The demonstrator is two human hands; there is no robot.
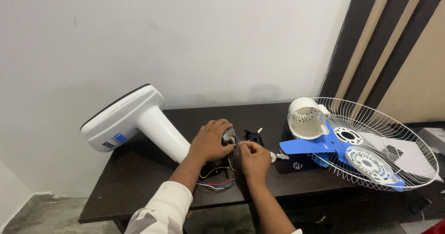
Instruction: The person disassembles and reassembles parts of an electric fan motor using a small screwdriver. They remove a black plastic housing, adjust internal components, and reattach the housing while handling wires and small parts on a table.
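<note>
Although both hands meet over the middle of the dark table (139,178), most of what they work on is covered by them. The left hand (209,141) is cupped over a small metal motor (228,137), fingers curled around its top, so only a grey sliver of it shows at the hand's right edge. The right hand (254,159) sits just right of it, thumb and forefinger pinched narrow on something tiny and pale at the motor's side; what that piece is cannot be made out. Below the hands a bundle of coloured wires (218,180) loops on the table, its upper ends lost under the left palm.

Running up and left from under the left hand is the white fan stand (134,118), lying on its side with its broad base toward the far left; where its neck ends is hidden by the hand. A small black part (252,135) lies just beyond the right hand, its shape unclear.

At the right, a white wire grille (408,141) overhangs the table edge, holding a blue fan blade (320,146), a white motor cover (304,118) and a round white disc (368,162). A dark block (296,164) under the blade's left tip is largely hidden. Both forearms are cut off by the near frame edge.
</note>
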